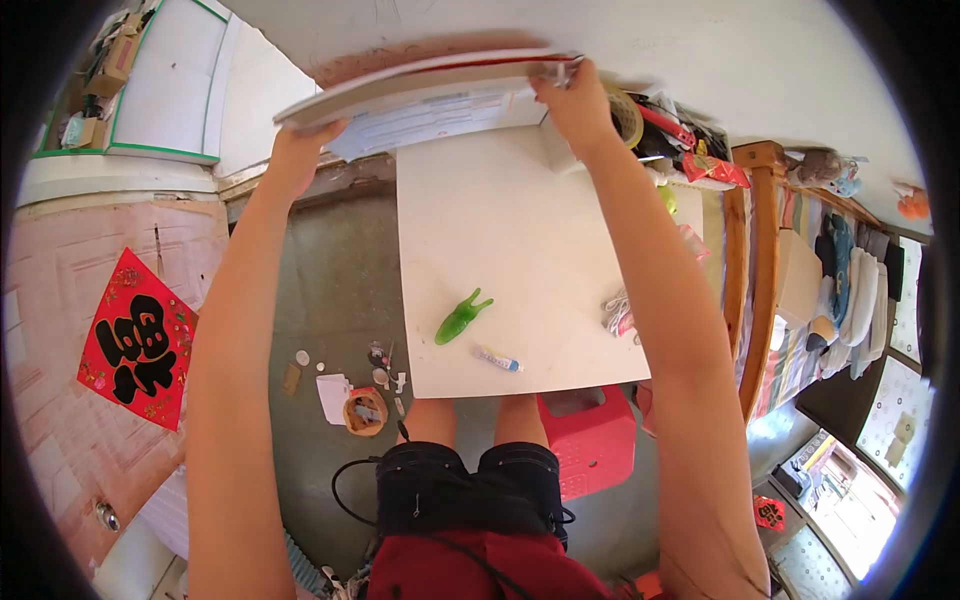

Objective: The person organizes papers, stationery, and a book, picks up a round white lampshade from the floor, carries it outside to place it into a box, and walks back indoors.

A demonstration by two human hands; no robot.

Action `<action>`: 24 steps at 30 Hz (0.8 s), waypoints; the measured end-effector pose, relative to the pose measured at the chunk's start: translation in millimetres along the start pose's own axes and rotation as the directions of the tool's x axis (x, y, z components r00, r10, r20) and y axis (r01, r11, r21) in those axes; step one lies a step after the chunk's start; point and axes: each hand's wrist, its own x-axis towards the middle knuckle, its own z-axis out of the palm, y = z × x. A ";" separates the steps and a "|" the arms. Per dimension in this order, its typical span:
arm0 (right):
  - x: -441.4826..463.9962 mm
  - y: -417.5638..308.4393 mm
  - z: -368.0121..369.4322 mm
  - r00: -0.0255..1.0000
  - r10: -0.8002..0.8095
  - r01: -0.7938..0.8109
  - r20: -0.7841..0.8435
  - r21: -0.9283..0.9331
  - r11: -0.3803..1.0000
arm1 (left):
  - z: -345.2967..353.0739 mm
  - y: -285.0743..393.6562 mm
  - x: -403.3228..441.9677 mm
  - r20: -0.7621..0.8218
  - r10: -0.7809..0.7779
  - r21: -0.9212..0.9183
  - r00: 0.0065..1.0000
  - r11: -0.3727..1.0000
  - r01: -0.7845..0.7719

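Observation:
Both arms reach far forward, holding a wide flat panel (440, 115) with a printed bluish-white face by its two ends, above the far edge of the white table (500, 220). My left hand (305, 155) grips its left end from below. At its right end, my right hand (577, 105) is closed on the corner. On the table near its front edge lie a green object with two prongs (463, 318) and a small white and blue tube (498, 359). A bundle of white cord (618, 314) lies beside my right forearm.
A red plastic stool (592, 445) stands under the table's front edge. Left of the table, a small bin (365, 411) is on the floor. A wooden bed frame (757, 270) with clothes stands at right. A red paper diamond (138, 340) hangs on the door at left.

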 end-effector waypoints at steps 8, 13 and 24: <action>-67.3 -3.9 -28.7 0.984 0.159 -0.125 -0.082 0.322 0.938 | 26.3 -4.1 39.6 0.062 0.016 -0.133 0.998 0.991 -0.007; -163.3 61.7 -31.8 0.904 0.378 -0.422 0.199 0.277 0.863 | 53.1 -0.1 28.2 -0.158 -0.133 0.282 0.979 0.944 0.173; -212.7 125.5 -69.4 0.773 0.614 -0.589 0.160 0.539 0.602 | 122.9 -41.3 1.9 -0.555 -0.094 0.105 0.826 0.978 0.182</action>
